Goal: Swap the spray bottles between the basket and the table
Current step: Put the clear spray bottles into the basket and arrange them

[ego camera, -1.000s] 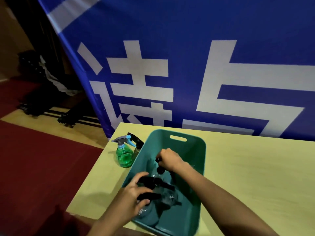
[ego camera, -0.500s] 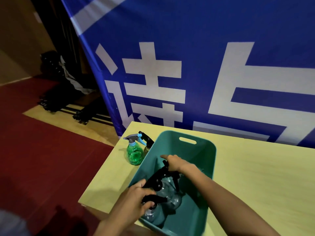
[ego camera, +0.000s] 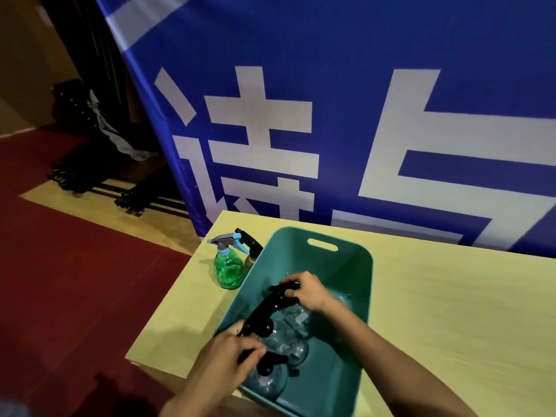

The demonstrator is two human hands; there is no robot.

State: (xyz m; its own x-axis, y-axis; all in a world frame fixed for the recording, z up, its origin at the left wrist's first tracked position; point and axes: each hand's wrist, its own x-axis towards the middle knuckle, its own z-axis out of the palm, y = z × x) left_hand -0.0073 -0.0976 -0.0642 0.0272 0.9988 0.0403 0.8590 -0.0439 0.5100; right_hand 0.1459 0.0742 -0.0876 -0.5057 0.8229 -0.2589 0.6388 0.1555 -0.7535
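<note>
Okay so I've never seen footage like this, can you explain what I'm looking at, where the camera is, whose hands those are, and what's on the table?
There is no machine here. The camera sits on a person's head, looking forward and down, so you see their own bare arms. A yellow table holds a teal basket. Inside it are clear spray bottles with black trigger heads. The left hand grips the trigger of the nearest clear bottle, and the right hand grips the trigger head of another clear bottle. On the table left of the basket stand a green spray bottle and, mostly hidden behind it, a brownish bottle. A blue banner hangs behind.
</note>
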